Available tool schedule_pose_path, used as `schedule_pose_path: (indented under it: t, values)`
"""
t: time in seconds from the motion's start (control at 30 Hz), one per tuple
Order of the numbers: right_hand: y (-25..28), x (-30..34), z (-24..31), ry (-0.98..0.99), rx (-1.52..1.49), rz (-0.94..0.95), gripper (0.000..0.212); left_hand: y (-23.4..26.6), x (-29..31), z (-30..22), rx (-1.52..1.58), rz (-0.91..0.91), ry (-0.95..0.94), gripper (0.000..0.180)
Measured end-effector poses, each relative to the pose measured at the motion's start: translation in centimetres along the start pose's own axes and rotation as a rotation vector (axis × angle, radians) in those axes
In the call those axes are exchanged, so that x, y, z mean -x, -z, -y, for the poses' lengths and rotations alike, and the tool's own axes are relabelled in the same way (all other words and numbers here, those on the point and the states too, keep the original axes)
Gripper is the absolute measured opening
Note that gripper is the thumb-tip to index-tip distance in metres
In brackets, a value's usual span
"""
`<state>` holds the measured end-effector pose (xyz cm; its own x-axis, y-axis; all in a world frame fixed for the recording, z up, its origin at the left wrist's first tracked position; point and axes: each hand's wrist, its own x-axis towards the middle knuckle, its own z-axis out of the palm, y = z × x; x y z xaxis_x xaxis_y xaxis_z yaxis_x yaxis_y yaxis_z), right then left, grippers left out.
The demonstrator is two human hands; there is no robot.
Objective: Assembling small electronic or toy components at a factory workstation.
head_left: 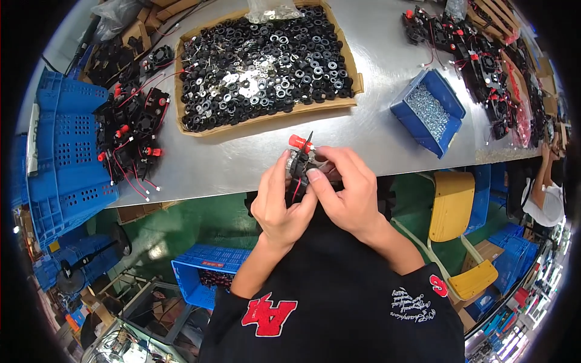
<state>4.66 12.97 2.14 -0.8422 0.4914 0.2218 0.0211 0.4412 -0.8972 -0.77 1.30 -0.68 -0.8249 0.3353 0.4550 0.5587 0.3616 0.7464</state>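
The left hand (279, 209) is gripping the left side of a small black assembly (298, 164) near the center of the frame, its thumb and fingers closing around the part. The right hand (348, 192) is clamping the same assembly from the right, its thumb pressing near the middle and its index finger reaching along the upper right side. A red fitting (297, 141) is projecting at the top of the assembly, beside a dark pointed piece that is rising above it. A red wire (296, 191) is hanging at the lower end, between the hands. Both hands are holding the assembly above the front edge of the metal surface (242, 164).

In the upper center of the frame, a cardboard tray (358, 85) is holding many black and grey rings (284, 66), and a clear plastic bag (272, 9) is resting at its top edge. To the right of the tray, a blue bin (414, 128) is containing small silver screws (428, 112).

At the left of the frame, black assemblies with red fittings (134, 121) are lying beside a perforated blue crate (48, 121). Similar assemblies (484, 63) are lying in the upper right. A yellow chair (452, 206) is standing at the lower right.
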Motion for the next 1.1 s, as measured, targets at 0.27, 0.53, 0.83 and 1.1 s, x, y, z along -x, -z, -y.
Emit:
schedule_pose_path:
  t: [0.27,0.53,0.83,1.1]
  values:
    - [0.1,0.2,-0.2,-0.013,-0.013,0.037,0.022,0.0,0.3,0.2,-0.024,-0.012,-0.039,0.055]
    - [0.2,0.2,-0.1,-0.024,-0.032,0.049,0.021,0.3,0.3,0.3,-0.039,-0.023,-0.073,0.055]
    - [1.5,1.2,-0.8,-0.071,-0.139,0.014,0.022,3.1,-1.2,1.3,1.18,0.385,0.929,0.052]
    - [0.6,2.5,-1.8,-0.053,-0.126,-0.034,0.019,3.0,0.0,2.3,1.824,0.42,1.138,0.06]
